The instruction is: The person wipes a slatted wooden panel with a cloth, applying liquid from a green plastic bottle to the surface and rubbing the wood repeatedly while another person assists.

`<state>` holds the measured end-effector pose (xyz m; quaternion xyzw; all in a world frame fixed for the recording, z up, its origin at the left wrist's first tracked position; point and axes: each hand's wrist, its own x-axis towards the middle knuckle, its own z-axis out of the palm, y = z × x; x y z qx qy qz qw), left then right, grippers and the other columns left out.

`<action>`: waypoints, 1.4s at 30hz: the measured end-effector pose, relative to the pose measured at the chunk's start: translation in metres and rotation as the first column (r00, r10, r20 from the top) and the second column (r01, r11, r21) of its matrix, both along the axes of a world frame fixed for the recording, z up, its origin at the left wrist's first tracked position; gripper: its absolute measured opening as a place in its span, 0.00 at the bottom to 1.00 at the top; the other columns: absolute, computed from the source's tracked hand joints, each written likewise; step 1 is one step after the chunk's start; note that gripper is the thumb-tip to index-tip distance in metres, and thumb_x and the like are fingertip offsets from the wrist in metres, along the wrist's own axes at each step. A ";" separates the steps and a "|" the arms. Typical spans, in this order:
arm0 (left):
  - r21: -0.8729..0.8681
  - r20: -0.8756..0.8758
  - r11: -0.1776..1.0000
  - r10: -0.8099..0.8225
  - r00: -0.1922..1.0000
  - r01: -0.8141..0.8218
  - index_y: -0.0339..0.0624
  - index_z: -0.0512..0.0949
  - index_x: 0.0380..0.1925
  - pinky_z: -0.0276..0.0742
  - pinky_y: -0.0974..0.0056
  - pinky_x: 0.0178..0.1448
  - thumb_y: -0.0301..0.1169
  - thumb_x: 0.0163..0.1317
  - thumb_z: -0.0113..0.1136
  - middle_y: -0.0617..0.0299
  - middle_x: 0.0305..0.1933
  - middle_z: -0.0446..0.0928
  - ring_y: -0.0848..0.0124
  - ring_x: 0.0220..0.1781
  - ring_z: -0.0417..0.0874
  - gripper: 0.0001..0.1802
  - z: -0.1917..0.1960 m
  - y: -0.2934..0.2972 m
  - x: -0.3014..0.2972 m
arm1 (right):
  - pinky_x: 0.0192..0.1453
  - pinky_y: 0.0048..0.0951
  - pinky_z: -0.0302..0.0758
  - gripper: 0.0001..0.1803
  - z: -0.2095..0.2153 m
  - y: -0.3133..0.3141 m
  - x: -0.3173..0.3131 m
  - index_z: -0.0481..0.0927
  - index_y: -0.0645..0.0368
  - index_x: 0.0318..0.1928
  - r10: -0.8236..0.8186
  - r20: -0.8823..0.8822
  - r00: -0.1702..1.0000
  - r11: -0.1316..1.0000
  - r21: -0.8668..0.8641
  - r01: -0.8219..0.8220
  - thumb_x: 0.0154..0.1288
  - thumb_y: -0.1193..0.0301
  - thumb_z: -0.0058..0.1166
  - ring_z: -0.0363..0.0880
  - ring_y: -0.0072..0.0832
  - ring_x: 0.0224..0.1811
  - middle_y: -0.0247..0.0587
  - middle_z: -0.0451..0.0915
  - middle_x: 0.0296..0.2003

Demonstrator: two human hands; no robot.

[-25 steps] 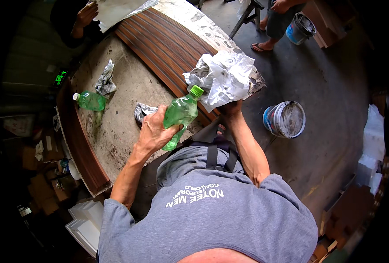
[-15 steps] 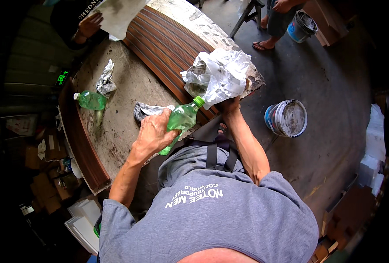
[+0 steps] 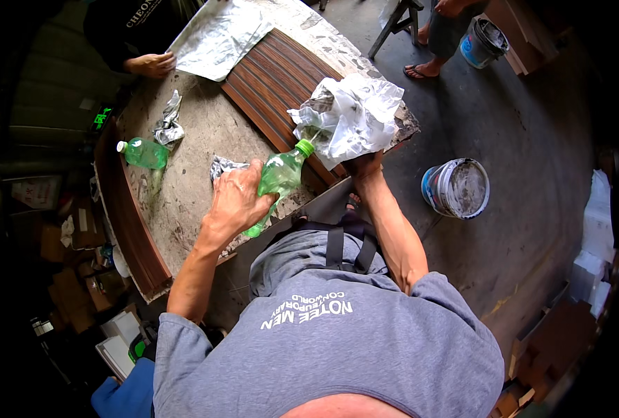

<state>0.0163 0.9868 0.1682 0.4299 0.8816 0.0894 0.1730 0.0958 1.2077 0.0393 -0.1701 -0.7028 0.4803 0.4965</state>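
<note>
My left hand [image 3: 237, 200] is wrapped round a green plastic bottle [image 3: 281, 174], tilted with its green cap toward a crumpled white sheet [image 3: 358, 115]. A thin streak of liquid seems to run from the cap to the sheet. Beneath the sheet's near edge, my right hand [image 3: 365, 166] grips it; its fingers are mostly hidden. The sheet lies over the near end of a grooved dark-brown wood panel [image 3: 274, 87]. Beside my left hand, a dirty crumpled rag [image 3: 224, 166] rests on the worn table [image 3: 201, 132].
Across the table, a co-worker's hand [image 3: 154, 65] holds a white sheet [image 3: 219, 42] over the panel's far end. A second green bottle [image 3: 145, 153] and another rag [image 3: 169, 122] lie left, near a brown strip [image 3: 132, 223]. A bucket [image 3: 455, 188] stands on the floor at right.
The bottle and my left hand have shifted slightly left. My right hand stays at the crumpled sheet. The co-worker's white sheet has come down over the panel, and their hand has moved right and lower.
</note>
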 end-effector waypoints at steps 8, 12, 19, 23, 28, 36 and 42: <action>0.009 0.043 0.999 -0.045 0.998 0.045 0.34 0.73 0.42 0.73 0.46 0.41 0.39 0.50 0.68 0.42 0.26 0.77 0.43 0.32 0.80 0.25 0.004 0.014 0.029 | 0.63 0.35 0.70 0.19 0.009 0.014 0.001 0.85 0.57 0.51 0.036 0.023 0.999 0.986 0.163 -0.039 0.58 0.76 0.57 0.80 0.35 0.54 0.40 0.83 0.49; 0.050 0.007 0.998 -0.024 1.000 0.023 0.35 0.72 0.42 0.75 0.47 0.40 0.38 0.50 0.68 0.43 0.26 0.78 0.44 0.32 0.81 0.24 0.001 0.030 0.035 | 0.65 0.35 0.69 0.18 0.001 0.014 0.005 0.85 0.57 0.50 0.091 0.080 0.993 0.985 0.140 -0.102 0.59 0.76 0.56 0.79 0.36 0.55 0.40 0.83 0.50; 0.014 -0.053 0.998 0.070 0.996 -0.069 0.34 0.72 0.41 0.76 0.46 0.41 0.37 0.51 0.67 0.43 0.27 0.79 0.43 0.33 0.82 0.23 0.005 0.036 0.038 | 0.70 0.38 0.67 0.30 -0.031 0.015 0.010 0.67 0.59 0.66 0.041 0.341 0.939 0.937 0.312 -0.154 0.67 0.63 0.55 0.72 0.35 0.64 0.43 0.75 0.59; -0.028 0.012 0.995 0.096 0.995 -0.096 0.36 0.73 0.41 0.75 0.45 0.39 0.38 0.50 0.66 0.43 0.26 0.78 0.42 0.32 0.81 0.23 0.000 0.041 0.053 | 0.73 0.41 0.62 0.32 -0.039 0.010 0.018 0.62 0.57 0.69 0.489 0.050 0.871 0.853 -0.239 -0.464 0.71 0.54 0.46 0.67 0.37 0.67 0.42 0.69 0.65; 0.111 0.031 0.976 0.183 0.983 -0.185 0.36 0.73 0.42 0.75 0.47 0.39 0.36 0.49 0.69 0.41 0.27 0.78 0.42 0.33 0.81 0.24 -0.018 0.038 0.063 | 0.76 0.42 0.57 0.33 -0.048 0.002 0.025 0.62 0.55 0.70 0.199 0.536 0.820 0.880 0.270 -0.390 0.73 0.49 0.39 0.64 0.39 0.70 0.40 0.67 0.67; 0.446 0.437 0.755 0.285 0.853 -0.481 0.36 0.74 0.49 0.79 0.62 0.49 0.29 0.50 0.75 0.53 0.41 0.82 0.68 0.46 0.84 0.26 -0.047 -0.024 0.068 | 0.69 0.48 0.68 0.34 -0.005 0.034 0.035 0.65 0.57 0.68 0.317 -0.788 0.528 -0.090 -0.579 -0.810 0.71 0.49 0.43 0.70 0.42 0.64 0.44 0.71 0.63; 0.788 0.362 0.264 0.531 0.766 -0.556 0.39 0.71 0.51 0.84 0.62 0.48 0.43 0.56 0.72 0.54 0.46 0.81 0.63 0.48 0.84 0.30 -0.104 -0.091 0.063 | 0.73 0.44 0.60 0.32 -0.002 0.035 0.009 0.67 0.61 0.67 0.679 0.281 0.678 0.659 -0.640 -0.395 0.75 0.49 0.42 0.63 0.42 0.71 0.57 0.65 0.67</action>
